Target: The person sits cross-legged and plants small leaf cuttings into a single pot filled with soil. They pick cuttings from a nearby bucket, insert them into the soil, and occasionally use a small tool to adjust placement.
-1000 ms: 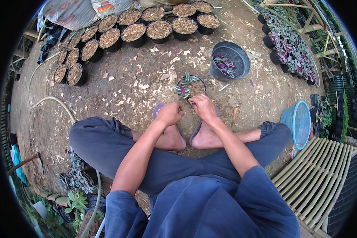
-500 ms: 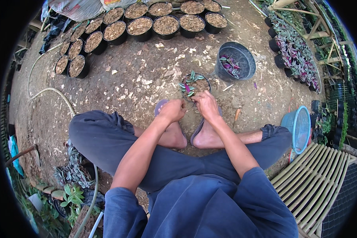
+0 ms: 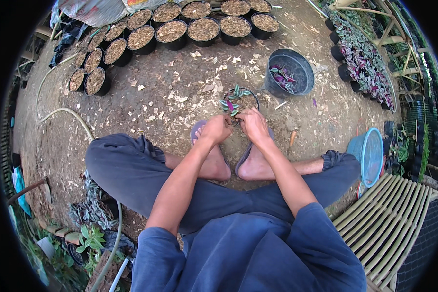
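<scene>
A small black pot (image 3: 258, 103) of soil stands on the ground between my feet. Striped green-and-purple leafy cuttings (image 3: 230, 104) stick up on its left side. My left hand (image 3: 217, 129) is closed at the pot's near left edge, its fingertips curled inward; whatever they pinch is hidden. Across from it, my right hand (image 3: 252, 125) bends over the near rim with fingers pressed together, and what lies between them cannot be made out. Beyond my right hand, a larger black bucket (image 3: 301, 80) holds loose purple-green cuttings (image 3: 282, 79).
Rows of black pots filled with wood chips (image 3: 203, 30) line the far side. Potted purple plants (image 3: 362, 68) crowd the far right. A blue basket (image 3: 371, 156) and bamboo bench (image 3: 384, 224) stand at my right. A hose (image 3: 80, 121) curves along the left.
My left hand has moved right and slightly up to the pot's edge, nearer my right hand. My right hand stays at the near rim, its fingers slightly shifted.
</scene>
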The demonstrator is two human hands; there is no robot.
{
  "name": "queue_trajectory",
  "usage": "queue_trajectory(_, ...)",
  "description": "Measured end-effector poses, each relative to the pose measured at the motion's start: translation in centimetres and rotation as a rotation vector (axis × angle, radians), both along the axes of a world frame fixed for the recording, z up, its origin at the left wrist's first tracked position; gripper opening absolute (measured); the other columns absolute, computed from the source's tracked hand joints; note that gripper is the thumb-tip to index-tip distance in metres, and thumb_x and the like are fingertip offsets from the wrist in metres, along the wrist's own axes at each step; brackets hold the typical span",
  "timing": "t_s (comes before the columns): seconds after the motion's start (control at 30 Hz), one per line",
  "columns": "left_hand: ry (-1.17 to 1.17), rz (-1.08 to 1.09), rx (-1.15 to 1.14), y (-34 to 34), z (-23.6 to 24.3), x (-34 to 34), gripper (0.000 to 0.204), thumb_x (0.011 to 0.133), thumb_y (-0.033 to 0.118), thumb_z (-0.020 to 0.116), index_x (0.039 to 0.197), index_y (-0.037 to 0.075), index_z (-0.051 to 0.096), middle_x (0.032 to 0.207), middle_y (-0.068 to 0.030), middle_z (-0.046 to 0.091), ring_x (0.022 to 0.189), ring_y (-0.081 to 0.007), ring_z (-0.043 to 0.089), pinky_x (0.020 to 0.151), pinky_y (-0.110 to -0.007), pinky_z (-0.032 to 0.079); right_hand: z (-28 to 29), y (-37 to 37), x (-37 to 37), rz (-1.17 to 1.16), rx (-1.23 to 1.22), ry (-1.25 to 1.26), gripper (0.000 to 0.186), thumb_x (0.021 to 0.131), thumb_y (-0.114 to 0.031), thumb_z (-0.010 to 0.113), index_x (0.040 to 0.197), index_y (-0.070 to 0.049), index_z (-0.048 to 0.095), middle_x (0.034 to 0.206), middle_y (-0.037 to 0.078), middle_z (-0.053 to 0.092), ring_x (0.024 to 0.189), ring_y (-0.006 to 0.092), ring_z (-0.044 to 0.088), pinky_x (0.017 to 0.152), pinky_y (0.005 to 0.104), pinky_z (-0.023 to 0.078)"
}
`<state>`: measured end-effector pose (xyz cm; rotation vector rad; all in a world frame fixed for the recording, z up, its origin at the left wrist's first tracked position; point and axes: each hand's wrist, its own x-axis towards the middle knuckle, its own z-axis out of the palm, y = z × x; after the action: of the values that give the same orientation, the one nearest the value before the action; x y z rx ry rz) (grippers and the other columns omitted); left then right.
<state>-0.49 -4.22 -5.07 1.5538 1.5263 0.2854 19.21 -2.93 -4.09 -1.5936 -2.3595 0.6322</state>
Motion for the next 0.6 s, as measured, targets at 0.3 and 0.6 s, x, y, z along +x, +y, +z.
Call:
queue_trajectory(0.3, 0.035, -0.05, -0.007, -0.5, 0.6, 0.1, 0.05, 0.082, 0.014, 0.079, 0.129, 0.0, 0.069, 0.092, -0.0186, 0.076, 0.089, -0.0342, 0.075, 0.084, -0.044, 0.059, 2.0, -0.3, 1.5, -0.058, -0.123, 0.048, 0.051, 0.086, -0.01, 0.073, 0.137, -0.006, 0.07, 0.135, 0.019, 0.067, 0.127, 0.0376, 0.062, 0.114, 0.0468, 0.049)
queue_trajectory(0.6, 0.178, -0.198, -0.024, -0.6, 1.6, 0.8, 0.072, 0.085, 0.016, 0.075, 0.154, 0.006, 0.055, 0.114, -0.0273, 0.075, 0.112, -0.0431, 0.072, 0.1, -0.051, 0.056, 1.7, -0.8, 1.0, -0.051, -0.131, -0.062, 0.046, 0.087, -0.015, 0.072, 0.131, -0.001, 0.072, 0.126, 0.019, 0.068, 0.122, 0.0378, 0.063, 0.109, 0.048, 0.051)
